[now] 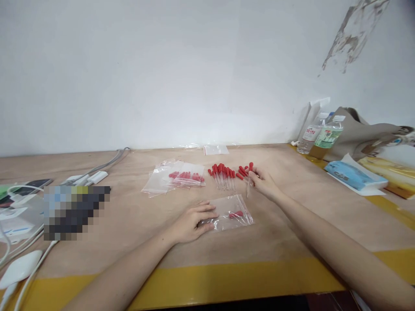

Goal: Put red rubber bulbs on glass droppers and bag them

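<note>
My left hand lies flat on the table with its fingers on the left edge of a clear plastic bag that holds a few red-capped droppers. My right hand reaches further out and pinches one glass dropper that hangs down from its fingers, right beside a loose heap of red-capped droppers. A filled bag of droppers rests on a stack of empty clear bags to the left of the heap.
More clear bags lie by the wall. Two plastic bottles, a grey bag and a blue packet stand at the right. Cables, chargers and devices crowd the left. A yellow strip marks the table's near edge.
</note>
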The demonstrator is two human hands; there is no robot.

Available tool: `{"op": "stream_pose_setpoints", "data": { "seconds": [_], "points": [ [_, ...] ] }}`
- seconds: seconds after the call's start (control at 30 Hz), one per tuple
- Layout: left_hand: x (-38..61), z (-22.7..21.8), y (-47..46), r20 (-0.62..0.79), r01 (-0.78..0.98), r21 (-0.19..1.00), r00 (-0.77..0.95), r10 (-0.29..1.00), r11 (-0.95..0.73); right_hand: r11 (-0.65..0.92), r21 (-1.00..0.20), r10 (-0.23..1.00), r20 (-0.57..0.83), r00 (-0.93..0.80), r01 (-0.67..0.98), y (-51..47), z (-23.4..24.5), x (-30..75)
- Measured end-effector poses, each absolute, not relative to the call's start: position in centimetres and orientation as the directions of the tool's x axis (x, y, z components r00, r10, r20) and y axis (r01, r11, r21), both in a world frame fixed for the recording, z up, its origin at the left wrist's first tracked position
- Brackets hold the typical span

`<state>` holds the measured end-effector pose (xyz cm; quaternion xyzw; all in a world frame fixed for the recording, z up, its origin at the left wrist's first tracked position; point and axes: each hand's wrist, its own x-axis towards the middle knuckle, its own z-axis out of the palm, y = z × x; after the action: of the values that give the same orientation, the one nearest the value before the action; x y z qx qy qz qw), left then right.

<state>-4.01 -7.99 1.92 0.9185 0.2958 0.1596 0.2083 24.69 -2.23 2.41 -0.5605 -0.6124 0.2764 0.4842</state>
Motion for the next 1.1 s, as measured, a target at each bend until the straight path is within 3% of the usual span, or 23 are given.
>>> {"op": "stream_pose_setpoints", "data": {
  "seconds": [0.1,0.23,0.37,0.57,0.73,0.93,1.1],
  "points": [
    [-4.0,2.0,-8.0,0.169,0.477,0.479,0.774,0.611,-0.737,0.138,-0.989,0.979,0.146,0.143,0.062,-3.9,1.0,25.0],
    [-4.1,1.9,-8.0,0.171,0.475,0.477,0.775,0.608,-0.739,0.142,-0.981,0.965,0.109,0.238,-0.129,-5.2,-0.2,24.1],
    [-4.1,1.8,-7.9,0.176,0.475,0.471,0.775,0.607,-0.743,0.114,-0.982,0.95,0.063,0.306,-0.153,-5.4,-0.5,23.6],
    [-4.0,1.8,-7.9,0.198,0.455,0.479,0.777,0.598,-0.75,0.212,-0.977,0.88,0.183,0.438,-0.018,-5.2,-0.8,24.7],
    [-4.0,1.8,-7.8,0.175,0.473,0.468,0.778,0.603,-0.746,0.142,-0.977,0.928,0.075,0.365,-0.16,-6.1,-0.6,24.0],
    [-4.0,1.7,-8.0,0.201,0.463,0.494,0.763,0.614,-0.736,-0.097,-0.936,0.976,-0.156,0.15,-0.338,-7.4,0.3,22.2],
    [-4.0,1.8,-8.1,0.194,0.489,0.482,0.749,0.633,-0.727,-0.203,-0.941,0.977,-0.212,0.005,-0.271,-7.7,0.6,22.5]
  ]
}}
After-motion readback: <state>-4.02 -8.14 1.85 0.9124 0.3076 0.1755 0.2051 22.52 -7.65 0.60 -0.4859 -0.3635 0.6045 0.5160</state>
